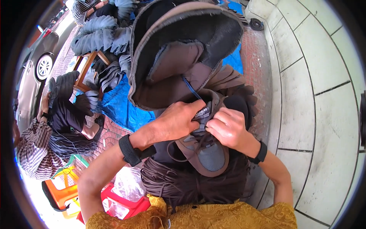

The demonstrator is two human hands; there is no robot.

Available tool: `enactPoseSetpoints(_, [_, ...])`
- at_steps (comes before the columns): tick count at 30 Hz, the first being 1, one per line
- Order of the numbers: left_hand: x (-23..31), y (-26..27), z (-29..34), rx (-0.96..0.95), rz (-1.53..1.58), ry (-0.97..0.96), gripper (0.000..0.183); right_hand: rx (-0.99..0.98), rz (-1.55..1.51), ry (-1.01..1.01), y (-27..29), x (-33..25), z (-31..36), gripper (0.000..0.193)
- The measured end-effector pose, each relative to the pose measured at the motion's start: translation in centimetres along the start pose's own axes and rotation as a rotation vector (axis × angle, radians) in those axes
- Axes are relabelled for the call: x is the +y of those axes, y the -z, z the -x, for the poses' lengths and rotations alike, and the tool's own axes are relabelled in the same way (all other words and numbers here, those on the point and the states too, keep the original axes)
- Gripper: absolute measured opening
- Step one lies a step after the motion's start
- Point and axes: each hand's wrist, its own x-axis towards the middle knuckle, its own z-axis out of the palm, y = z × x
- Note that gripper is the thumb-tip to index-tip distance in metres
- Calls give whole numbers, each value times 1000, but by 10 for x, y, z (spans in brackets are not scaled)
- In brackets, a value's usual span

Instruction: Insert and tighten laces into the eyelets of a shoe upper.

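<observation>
brown and grey, the shoe (201, 152) lies over the person's lap, toe toward the body, above a bundle of dark laces (171, 181). the lacing looks partly done: a lace (168, 150) crosses the lower part of the opening and loops out to the left, while the upper part, toward the ankle, seems to remain. the right hand (228, 127) has its fingers clenched on the shoe's eyelet edge; the left hand (183, 119) bends its fingers over the tongue, but whether they grasp anything i cannot tell. the hands cover most of the eyelets, so the number filled is unclear. a large dark-lined brown piece (167, 95) hides much beyond; the lace's free ends cannot be made out.
</observation>
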Motion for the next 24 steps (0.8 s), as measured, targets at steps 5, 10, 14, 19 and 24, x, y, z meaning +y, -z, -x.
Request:
enactPoseSetpoints(5, [5, 10, -3, -152, 85, 59, 40, -30, 94, -110, 8, -13, 4, 19])
enactPoseSetpoints(10, [9, 7, -2, -118, -19, 72, 42, -87, 7, -192, 14, -15, 2, 15])
enactPoseSetpoints(14, [7, 2, -2, -56, -20, 23, 36, -45, -12, -60, 8, -2, 0, 14])
enactPoseSetpoints(19, [-1, -2, 3, 31, -7, 19, 38, -84, -17, -19, 4, -1, -3, 16])
enactPoseSetpoints(24, [-1, 2, 1, -43, 39, 34, 41, -24, -68, -148, 4, -6, -5, 19])
